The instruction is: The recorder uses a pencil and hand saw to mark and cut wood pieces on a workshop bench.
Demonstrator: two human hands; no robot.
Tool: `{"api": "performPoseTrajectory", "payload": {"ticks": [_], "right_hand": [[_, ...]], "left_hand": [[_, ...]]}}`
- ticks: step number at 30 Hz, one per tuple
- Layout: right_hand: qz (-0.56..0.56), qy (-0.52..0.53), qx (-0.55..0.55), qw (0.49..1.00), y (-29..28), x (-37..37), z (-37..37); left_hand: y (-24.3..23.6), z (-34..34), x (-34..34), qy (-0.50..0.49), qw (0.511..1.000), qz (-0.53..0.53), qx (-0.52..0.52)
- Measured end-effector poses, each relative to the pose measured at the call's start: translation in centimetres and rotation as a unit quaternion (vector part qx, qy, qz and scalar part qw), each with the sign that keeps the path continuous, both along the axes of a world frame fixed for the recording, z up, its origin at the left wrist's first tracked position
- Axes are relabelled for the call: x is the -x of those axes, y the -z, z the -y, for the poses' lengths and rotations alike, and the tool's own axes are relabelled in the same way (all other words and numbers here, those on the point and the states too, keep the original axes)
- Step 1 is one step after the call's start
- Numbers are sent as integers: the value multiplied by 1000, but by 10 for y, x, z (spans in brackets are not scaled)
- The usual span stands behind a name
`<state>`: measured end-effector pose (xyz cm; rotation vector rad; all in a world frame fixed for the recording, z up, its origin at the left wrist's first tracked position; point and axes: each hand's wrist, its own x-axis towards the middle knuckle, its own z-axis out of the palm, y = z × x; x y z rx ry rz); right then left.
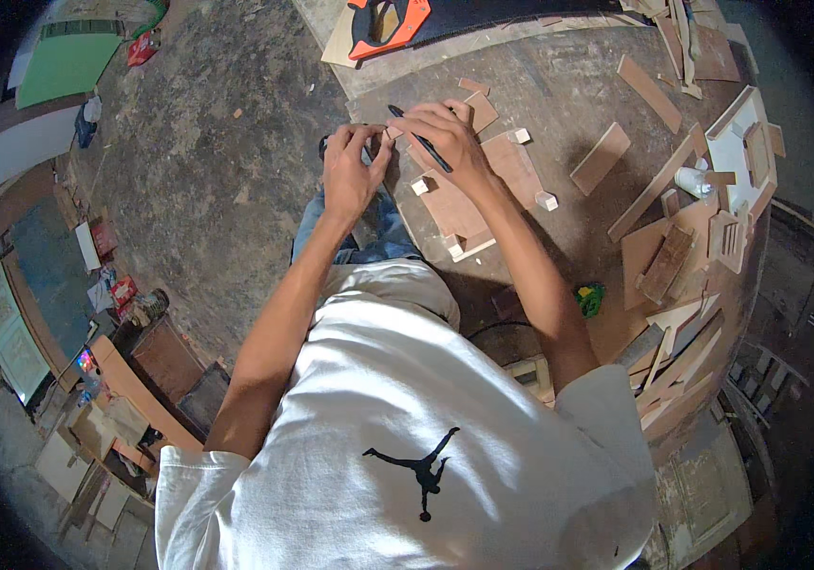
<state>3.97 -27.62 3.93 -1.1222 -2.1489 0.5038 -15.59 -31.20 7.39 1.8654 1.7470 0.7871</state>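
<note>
Upper middle of the frame, at the workbench (559,112) edge, both hands sit close together. Left hand (350,173): fingers bent, narrowed, apparently pinching a small wood piece (394,132) (mostly hidden by fingertips, so exact grip is hard to tell). Right hand (454,144): curled round a black pen (433,153), which slants across it; its fingertips come right beside the small wood piece, maybe touching. Can't tell which pen end is the nib.

Just right of and below the right hand, a flat board (502,169) lies on the bench, partly behind the forearm, with pale blocks (546,200) near its corners. Just above it, small offcuts (484,112). Further right, loose strips (601,159), then a white bottle (693,181) among more wood. Top centre, an orange-handled saw (388,28). Lower right of centre, a green-and-yellow item (590,298), kind unclear.

Step in hand, as judged: handling or lining up the small piece, pen ready, perhaps for marking. Next move would call for a steady left pinch and the pen turned so its nib meets the wood.
</note>
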Motion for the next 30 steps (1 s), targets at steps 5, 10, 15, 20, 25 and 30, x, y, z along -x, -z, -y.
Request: {"api": "performPoseTrajectory", "payload": {"ticks": [5, 10, 15, 20, 25, 30], "right_hand": [[4, 1, -4, 1000, 5, -1, 0], [-5, -5, -1, 1000, 1, 0, -2], [-14, 0, -13, 1000, -9, 2, -2], [-63, 21, 6, 998, -14, 4, -4], [-28, 4, -19, 999, -7, 3, -4], [-17, 4, -30, 999, -5, 3, -4]], "left_hand": [[2, -1, 0, 7, 1000, 9, 23], [5, -1, 3, 13, 1000, 5, 3], [-2, -2, 3, 17, 999, -1, 33], [1, 0, 3, 12, 1000, 7, 6], [5, 0, -1, -5, 1000, 12, -18], [5, 0, -2, -5, 1000, 8, -19]]}}
